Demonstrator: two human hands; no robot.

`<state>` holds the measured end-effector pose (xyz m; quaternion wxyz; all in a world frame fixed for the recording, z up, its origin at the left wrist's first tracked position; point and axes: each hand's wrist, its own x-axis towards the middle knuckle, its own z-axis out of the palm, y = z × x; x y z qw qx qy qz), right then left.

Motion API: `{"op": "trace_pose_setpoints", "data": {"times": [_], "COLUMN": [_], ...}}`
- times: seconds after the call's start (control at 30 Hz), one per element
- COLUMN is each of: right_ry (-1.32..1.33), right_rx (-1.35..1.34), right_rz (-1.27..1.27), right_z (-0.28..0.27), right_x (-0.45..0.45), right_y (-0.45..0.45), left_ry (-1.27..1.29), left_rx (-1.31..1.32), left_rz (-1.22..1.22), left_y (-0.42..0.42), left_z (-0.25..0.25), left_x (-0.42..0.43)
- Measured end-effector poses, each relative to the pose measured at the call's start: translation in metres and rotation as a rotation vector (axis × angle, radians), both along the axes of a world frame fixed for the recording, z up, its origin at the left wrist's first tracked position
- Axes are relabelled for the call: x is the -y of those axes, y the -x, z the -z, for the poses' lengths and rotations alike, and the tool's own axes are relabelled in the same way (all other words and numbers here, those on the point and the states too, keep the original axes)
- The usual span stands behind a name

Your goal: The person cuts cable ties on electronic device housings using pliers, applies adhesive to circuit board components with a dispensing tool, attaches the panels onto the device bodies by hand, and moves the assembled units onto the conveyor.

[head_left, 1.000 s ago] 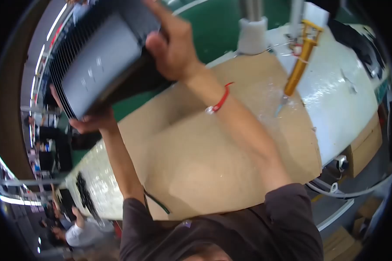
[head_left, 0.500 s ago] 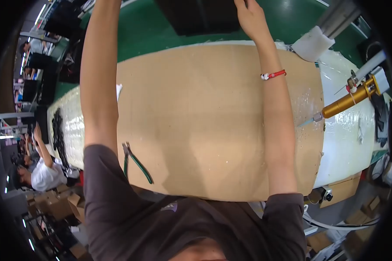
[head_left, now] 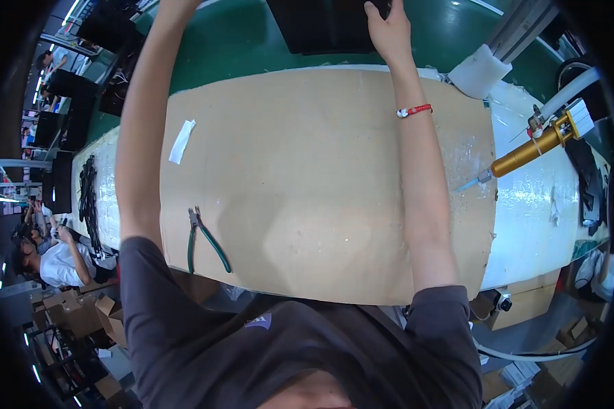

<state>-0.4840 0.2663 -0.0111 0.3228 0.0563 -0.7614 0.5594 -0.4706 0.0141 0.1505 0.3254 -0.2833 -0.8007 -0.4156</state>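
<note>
At the top of the view, my right hand [head_left: 391, 34] has its thumb and fingers around the right edge of a large, flat black panel [head_left: 320, 27]. The panel stands beyond the far edge of the worktable, and its upper part is cut off. Only the base of my left hand [head_left: 180, 4] shows at the top edge, left of the panel; its fingers are out of the picture. On the brown cardboard table cover [head_left: 293, 170] lies a pair of green-handled cutters [head_left: 196, 225], jaws pointing away from me. A white strip [head_left: 182, 142] rests beside my left forearm.
A gold dispensing tool with a blue nozzle [head_left: 525, 158] points inward over the cardboard's right side. White foam [head_left: 481, 71] wraps a post at the far right corner. Black cables [head_left: 89, 204] lie at the left end. Co-workers [head_left: 61, 262] and cartons [head_left: 109, 317] are further left.
The view has shifted slightly. The black panel appears further right and higher, my left forearm has moved left, and the white strip is now fully uncovered. My right hand stays at the panel's edge.
</note>
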Motion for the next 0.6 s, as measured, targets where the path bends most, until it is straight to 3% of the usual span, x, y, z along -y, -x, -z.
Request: {"op": "trace_pose_setpoints", "data": {"times": [0.07,0.1,0.13,0.17,0.27,0.33,0.37,0.4,0.43,0.47,0.5,0.57,0.6], "right_ry": [0.001,-0.012,-0.007,0.008,0.017,-0.078,-0.165,0.013,-0.105,-0.107,-0.206,-0.281,-0.207], "right_rx": [-0.018,-0.026,-0.023,-0.015,-0.005,0.000,0.000,0.037,0.012,-0.014,0.204,0.375,0.320], "right_rz": [0.004,0.007,0.020,-0.002,-0.009,0.057,0.114,-0.085,0.046,-0.064,-0.057,-0.221,-0.260], "right_z": [0.000,0.002,0.001,-0.001,-0.001,0.010,0.021,0.019,0.016,-0.002,-0.031,-0.060,-0.075], "right_x": [-0.001,-0.004,-0.007,-0.009,-0.015,-0.014,-0.016,-0.016,-0.013,-0.012,-0.015,-0.020,-0.012], "right_y": [0.003,0.004,0.005,0.004,0.002,0.016,0.029,0.028,0.028,0.017,0.000,-0.007,-0.025], "left_ry": [0.180,0.046,0.180,0.244,-0.214,-0.298,-0.178,-0.238,-0.308,-0.410,-0.513,-0.298,-0.447], "left_rx": [-0.011,0.202,0.259,0.305,0.437,0.364,0.402,0.389,0.366,0.360,0.349,0.242,0.262], "left_rz": [-0.136,-0.049,-0.105,-0.294,-0.536,-0.797,-0.922,-0.973,-1.018,-1.052,-1.085,-1.137,-1.077], "left_y": [-0.063,-0.117,-0.157,-0.210,-0.326,-0.381,-0.406,-0.423,-0.430,-0.432,-0.433,-0.430,-0.426], "left_z": [0.025,0.032,0.049,0.064,0.125,0.167,0.177,0.182,0.187,0.192,0.195,0.200,0.203], "left_x": [0.037,0.034,0.066,0.077,0.102,0.112,0.122,0.129,0.137,0.151,0.170,0.207,0.221]}}
